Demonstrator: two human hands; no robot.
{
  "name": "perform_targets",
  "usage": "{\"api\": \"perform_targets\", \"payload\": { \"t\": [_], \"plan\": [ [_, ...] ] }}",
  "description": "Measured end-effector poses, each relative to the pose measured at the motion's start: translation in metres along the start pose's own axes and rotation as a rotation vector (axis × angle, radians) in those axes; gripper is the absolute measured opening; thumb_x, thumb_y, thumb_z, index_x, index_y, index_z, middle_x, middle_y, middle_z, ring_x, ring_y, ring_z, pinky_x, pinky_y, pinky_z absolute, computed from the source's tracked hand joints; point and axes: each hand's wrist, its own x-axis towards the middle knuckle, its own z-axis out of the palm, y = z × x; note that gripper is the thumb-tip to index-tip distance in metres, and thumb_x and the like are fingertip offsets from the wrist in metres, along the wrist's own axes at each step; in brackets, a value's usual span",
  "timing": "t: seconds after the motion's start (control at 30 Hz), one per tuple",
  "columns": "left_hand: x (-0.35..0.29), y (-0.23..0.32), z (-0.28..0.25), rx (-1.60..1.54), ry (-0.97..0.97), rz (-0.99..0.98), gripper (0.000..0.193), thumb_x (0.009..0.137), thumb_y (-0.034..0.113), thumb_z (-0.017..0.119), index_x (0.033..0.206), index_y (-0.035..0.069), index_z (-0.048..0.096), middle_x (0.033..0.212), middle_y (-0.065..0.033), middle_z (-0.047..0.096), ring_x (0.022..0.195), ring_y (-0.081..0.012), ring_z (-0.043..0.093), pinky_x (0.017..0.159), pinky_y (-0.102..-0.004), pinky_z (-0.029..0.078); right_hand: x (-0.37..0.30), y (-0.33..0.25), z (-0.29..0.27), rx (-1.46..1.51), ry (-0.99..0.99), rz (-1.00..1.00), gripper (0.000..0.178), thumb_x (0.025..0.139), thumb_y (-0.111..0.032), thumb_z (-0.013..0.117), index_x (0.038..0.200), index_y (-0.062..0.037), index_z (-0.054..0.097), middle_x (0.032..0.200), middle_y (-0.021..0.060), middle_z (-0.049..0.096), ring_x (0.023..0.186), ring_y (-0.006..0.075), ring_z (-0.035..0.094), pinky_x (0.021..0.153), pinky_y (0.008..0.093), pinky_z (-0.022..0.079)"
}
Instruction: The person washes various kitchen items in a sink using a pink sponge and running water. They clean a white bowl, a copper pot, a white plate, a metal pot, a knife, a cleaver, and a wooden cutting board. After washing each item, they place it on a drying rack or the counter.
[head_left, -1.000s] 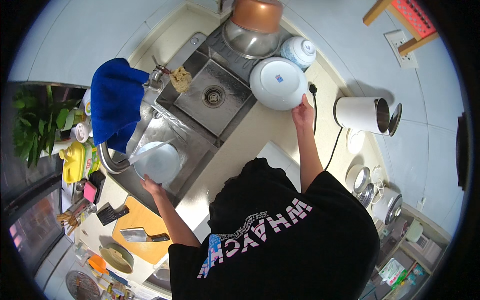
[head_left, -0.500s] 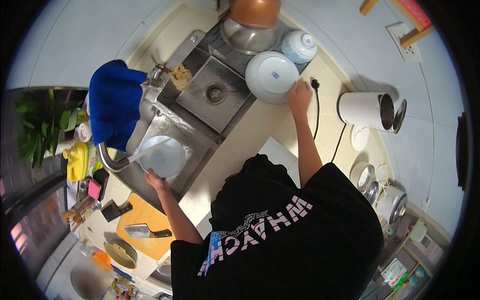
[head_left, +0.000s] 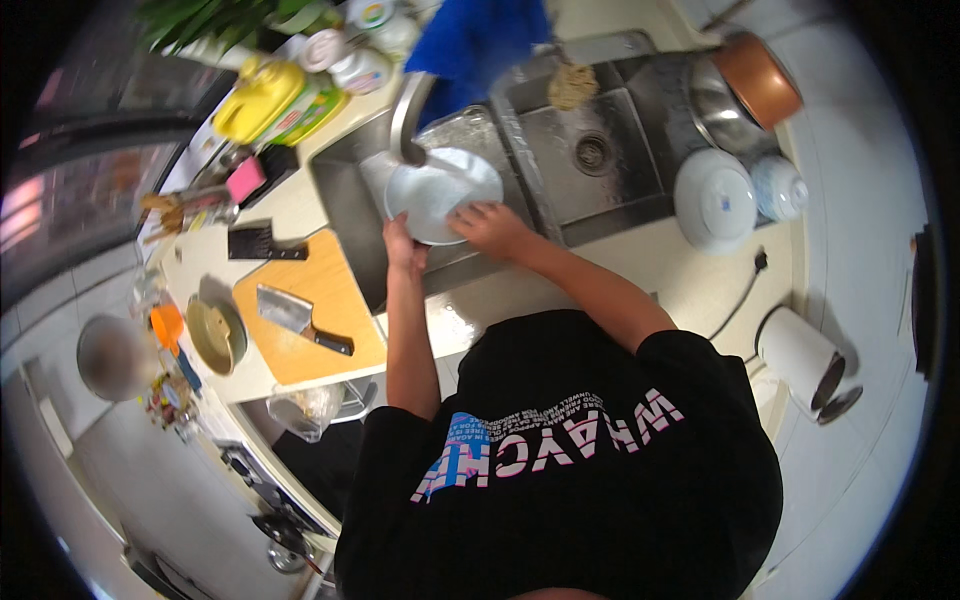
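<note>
Over the left sink basin (head_left: 345, 190) I hold a shallow white bowl (head_left: 415, 195) beneath the faucet (head_left: 403, 115), and a stream of water runs into it. My left hand (head_left: 403, 245) is closed on the bowl's near left rim, thumb on top. At the near right rim is my right hand (head_left: 490, 228), its fingers curled over the edge and partly inside the bowl. An upturned white plate (head_left: 705, 200) lies right of the sink, beside an upturned blue-patterned bowl (head_left: 780, 188).
A blue cloth (head_left: 475, 50) hangs by the faucet. Left of the sink, a cleaver (head_left: 290, 310) lies on a wooden cutting board (head_left: 345, 275), with a dark knife (head_left: 260, 243) behind. A copper-coloured pot (head_left: 757, 80) stands far right, and a white kettle (head_left: 800, 345) stands on the counter.
My right hand has left the upturned plate on the right and come over to the bowl at the faucet. My left hand still holds the bowl. The view has turned toward the left.
</note>
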Motion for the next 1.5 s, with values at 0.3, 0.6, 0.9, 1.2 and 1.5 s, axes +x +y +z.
{"api": "perform_targets", "payload": {
  "t": [0.3, 0.6, 0.9, 1.2, 1.5],
  "plan": [
    [0.029, 0.018, 0.031, 0.363, -0.018, -0.084, 0.074, 0.088, 0.065, 0.032, 0.141, 0.012, 0.032, 0.141, -0.0104, 0.032, 0.128, -0.0269, 0.034, 0.100, -0.0496, 0.028, 0.032, 0.014, -0.011, 0.843, -0.124, 0.672, 0.023, 0.075, -0.016, 0.071, 0.093, -0.0022, 0.066, 0.087, 0.0110, 0.069, 0.077, 0.0291, 0.066, 0.069, 0.0377, 0.050],
    [0.032, -0.023, 0.009, -0.348, -0.212, -0.300, 0.051, 0.095, 0.036, 0.047, 0.132, 0.001, 0.042, 0.130, -0.0140, 0.050, 0.119, -0.0276, 0.049, 0.102, -0.0409, 0.037, 0.022, 0.047, -0.017, 1.860, 0.076, 1.315, 0.052, 0.077, -0.010, 0.071, 0.122, 0.0022, 0.049, 0.116, 0.0128, 0.058, 0.106, 0.0240, 0.057, 0.084, 0.0393, 0.049],
    [0.000, 0.020, 0.026, -0.240, -0.005, 0.013, 0.028, 0.086, 0.012, 0.064, 0.108, 0.006, 0.047, 0.104, -0.0114, 0.061, 0.096, -0.0219, 0.062, 0.078, -0.0402, 0.056, 0.039, 0.034, 0.019, 1.477, -0.021, 1.396, 0.046, 0.090, -0.027, 0.055, 0.128, -0.0040, 0.043, 0.118, 0.0107, 0.055, 0.105, 0.0222, 0.056, 0.085, 0.0366, 0.047],
    [-0.011, 0.035, 0.043, 0.386, -0.172, 0.375, 0.019, 0.086, 0.010, 0.066, 0.095, 0.006, 0.050, 0.068, 0.0025, 0.056, 0.055, 0.0009, 0.042, 0.044, -0.0177, 0.029, 0.086, 0.045, 0.024, 0.644, 0.104, 0.543, 0.039, 0.093, -0.026, 0.044, 0.126, -0.0065, 0.052, 0.131, 0.0191, 0.048, 0.121, 0.0329, 0.046, 0.102, 0.0369, 0.034],
    [-0.024, 0.027, 0.032, -0.386, -0.072, 0.226, 0.019, 0.088, 0.009, 0.060, 0.103, 0.005, 0.049, 0.101, -0.0098, 0.061, 0.093, -0.0196, 0.061, 0.082, -0.0374, 0.054, 0.038, 0.012, -0.016, 0.616, 0.294, 0.684, 0.045, 0.082, -0.021, 0.065, 0.120, -0.0008, 0.054, 0.114, 0.0177, 0.058, 0.104, 0.0328, 0.056, 0.091, 0.0398, 0.043]
  ]
}}
